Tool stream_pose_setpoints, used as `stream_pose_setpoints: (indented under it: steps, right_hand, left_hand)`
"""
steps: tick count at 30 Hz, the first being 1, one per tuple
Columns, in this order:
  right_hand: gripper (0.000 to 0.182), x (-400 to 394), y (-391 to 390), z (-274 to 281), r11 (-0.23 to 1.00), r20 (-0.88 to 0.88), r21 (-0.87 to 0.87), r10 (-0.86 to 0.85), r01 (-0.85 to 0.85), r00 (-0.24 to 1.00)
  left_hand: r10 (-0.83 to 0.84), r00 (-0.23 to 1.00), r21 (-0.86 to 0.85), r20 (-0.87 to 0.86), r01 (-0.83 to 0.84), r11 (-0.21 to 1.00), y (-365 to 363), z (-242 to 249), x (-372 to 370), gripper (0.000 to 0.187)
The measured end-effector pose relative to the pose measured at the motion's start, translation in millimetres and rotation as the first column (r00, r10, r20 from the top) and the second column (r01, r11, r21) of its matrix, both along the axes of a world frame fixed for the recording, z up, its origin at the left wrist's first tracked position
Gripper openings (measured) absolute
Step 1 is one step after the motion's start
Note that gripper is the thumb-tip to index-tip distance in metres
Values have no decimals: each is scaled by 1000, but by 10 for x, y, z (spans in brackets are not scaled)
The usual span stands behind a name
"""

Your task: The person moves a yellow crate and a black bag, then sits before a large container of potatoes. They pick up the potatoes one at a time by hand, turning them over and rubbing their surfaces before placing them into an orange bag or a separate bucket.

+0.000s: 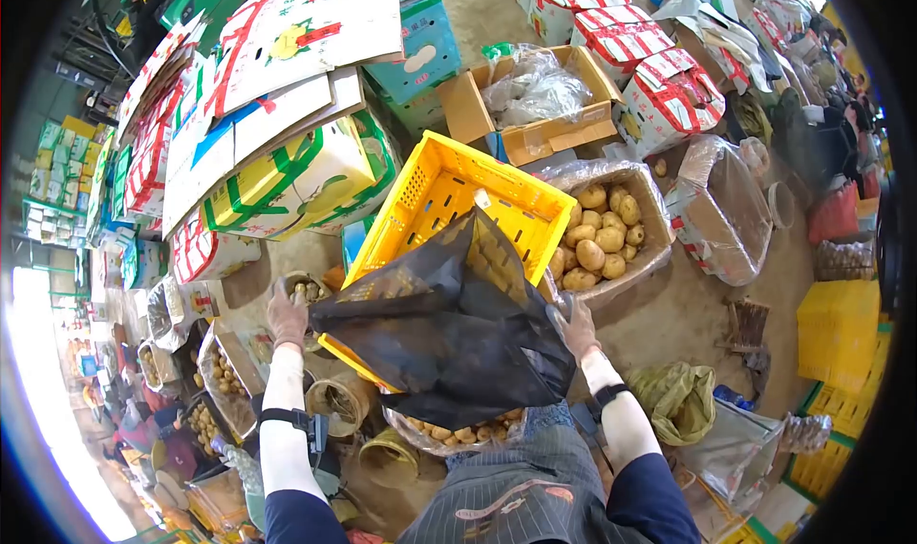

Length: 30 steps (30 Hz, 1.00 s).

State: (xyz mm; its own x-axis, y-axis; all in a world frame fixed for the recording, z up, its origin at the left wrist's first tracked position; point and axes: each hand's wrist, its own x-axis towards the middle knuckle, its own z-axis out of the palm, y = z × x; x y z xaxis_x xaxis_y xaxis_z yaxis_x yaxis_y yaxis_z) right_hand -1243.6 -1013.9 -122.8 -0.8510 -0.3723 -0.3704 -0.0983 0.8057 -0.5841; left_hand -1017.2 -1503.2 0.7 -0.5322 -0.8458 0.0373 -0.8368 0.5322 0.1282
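A thin black plastic bag (430, 324) is spread between my hands, over the near part of a yellow plastic crate (549, 210). My gloved left hand (288, 315) is closed on the bag's left corner. On the right, my gloved right hand (575, 328) grips the opposite edge, close to the crate's corner. The crate sits tilted, with its far inside showing and its near side mostly covered by the bag. Below the bag, a lined container of potatoes (468, 433) partly shows in front of my apron.
A lined box of potatoes (611, 248) stands right of the crate. Beyond are an open cardboard box (544, 138) of clear plastic and stacked cartons (306, 176). Buckets (341, 401) stand at left; a green sack (676, 401) lies at right. Other people (143, 425) are at far left.
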Motion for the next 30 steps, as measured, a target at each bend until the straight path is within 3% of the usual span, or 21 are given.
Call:
stream_pose_setpoints:
  steps: [2, 3, 4, 5, 7, 8, 10, 11, 12, 13, 14, 15, 16, 17, 18, 20, 22, 25, 26, 28, 30]
  right_hand:
    - [66, -141, -338, -188, 999, -43, -20, -27, 26, 999]
    - [67, -215, -577, 6, 993, 1, -92, -75, 75, 997]
    - [69, -237, -725, 84, 979, 50, -159, -122, 128, 991]
    - [69, -220, -777, -31, 978, 56, -156, -128, 136, 990]
    - [72, -199, -819, -296, 990, 47, -107, -90, 95, 995]
    - [72, -253, -771, -251, 990, 49, -100, -96, 100, 994]
    - [68, -425, -625, 105, 998, 277, -25, 59, -54, 959]
    - [57, -433, -506, 147, 993, 214, -105, 84, -63, 973]
    - [57, -456, -386, 163, 994, 217, -98, 77, -57, 973]
    - [41, -484, -264, 176, 990, 229, -141, 50, -17, 972]
    - [29, -510, -164, 204, 982, 242, -186, 24, 22, 970]
    - [29, -535, -90, 277, 983, 245, -183, 17, 29, 969]
    - [30, -556, -34, 363, 951, 155, -295, -50, 94, 987]
    - [33, -582, 1, 376, 901, 70, -410, -127, 145, 989]
    - [33, -617, 31, 310, 898, 72, -413, -133, 151, 989]
    - [19, -656, 61, 177, 594, 351, -574, -442, 563, 825]
    - [19, -821, -60, 197, 562, 332, -611, -458, 558, 824]
    - [23, -1018, -195, -57, 823, -22, -497, -331, 277, 943]
    - [23, -1080, -245, -184, 821, -19, -498, -334, 280, 942]
    - [24, -1264, -352, -431, 919, -380, -284, -369, 273, 848]
    - [24, -1515, -455, -464, 877, -284, -343, -438, 336, 853]
  left_hand:
    - [-204, 979, -54, 26, 205, 977, 28, -248, -363, 46]
    - [-117, 988, 265, 96, 88, 960, 320, -14, -756, 47]
    - [-305, 950, 210, -63, 311, 927, 344, -344, -868, 54]
    - [-337, 934, 268, -120, 357, 895, 523, -439, -1083, 61]
    - [-519, 849, 209, -99, 527, 824, 725, -876, -1395, 66]
    - [-522, 847, 216, -101, 531, 819, 825, -995, -1498, 66]
    - [-479, 861, 399, 172, 383, 833, 957, -1222, -1665, 74]
    - [-483, 859, 406, 170, 386, 829, 938, -1385, -1681, 74]
    - [-557, 782, 605, 278, 308, 734, 868, -1585, -1653, 72]
    - [-644, 678, 765, 355, 186, 617, 810, -1688, -1633, 70]
    - [-651, 672, 769, 354, 187, 611, 729, -1754, -1563, 70]
    - [-613, 740, 791, 277, 187, 582, 636, -1776, -1492, 63]
    - [-565, 800, 811, 202, 187, 554, 639, -1635, -1556, 57]
    - [-300, 951, 826, 67, 116, 551, 603, -1452, -1593, 41]
    - [3, 998, 848, -64, 53, 528, 613, -1097, -1743, 27]
    - [369, 876, 894, -310, 137, 426, 177, -1014, -1842, 18]
    - [353, 807, 836, -472, 284, 469, -192, -782, -2107, 20]
    - [358, 690, 733, -629, 375, 567, -697, -951, -2672, 25]
    - [333, 685, 698, -648, 358, 620, -730, -878, -2912, 26]
    - [128, 668, 539, -733, 455, 709, -932, -1029, -3372, 30]
    - [-2, 782, 465, -624, 373, 803, -790, -884, -3737, 39]
